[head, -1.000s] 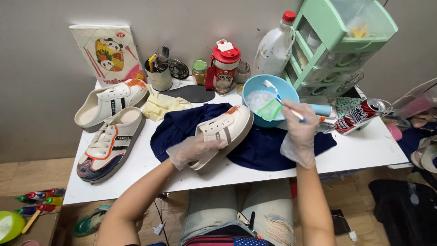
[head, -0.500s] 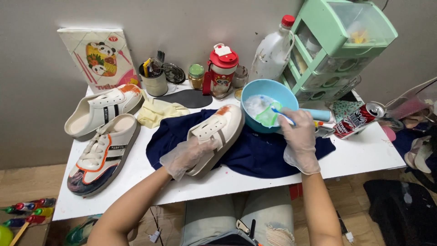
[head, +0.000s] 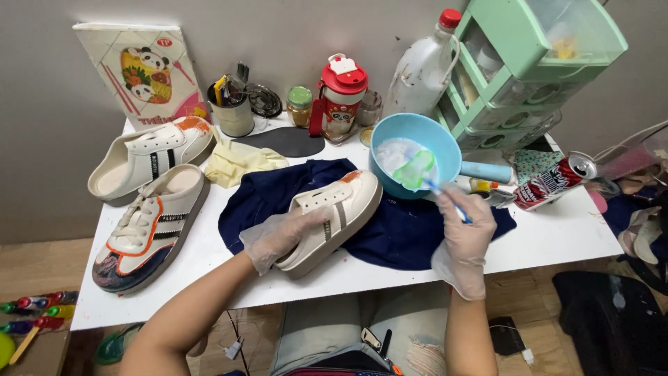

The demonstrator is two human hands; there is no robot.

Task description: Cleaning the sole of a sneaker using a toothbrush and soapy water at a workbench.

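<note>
Both my hands wear thin clear gloves. My left hand (head: 282, 235) grips the side of a cream sneaker (head: 334, 216) with an orange-stained toe, lying on a dark blue cloth (head: 390, 233). My right hand (head: 465, 233) holds a blue-handled brush (head: 445, 198) whose green head dips into foamy liquid inside a light blue bowl (head: 445, 150). The bowl sits just behind the cloth, to the right of the sneaker.
On the white table (head: 557, 237) are two more sneakers (head: 149, 223) at the left, a yellow cloth (head: 240, 161), a cup of tools (head: 233, 111), a red bottle (head: 341, 97), a white jug (head: 421, 69), a green drawer unit (head: 529, 69) and a tipped can (head: 553, 182).
My view has shifted slightly. My right hand has drawn a little nearer to me, with the brush head still in the bowl. My left hand stays on the sneaker.
</note>
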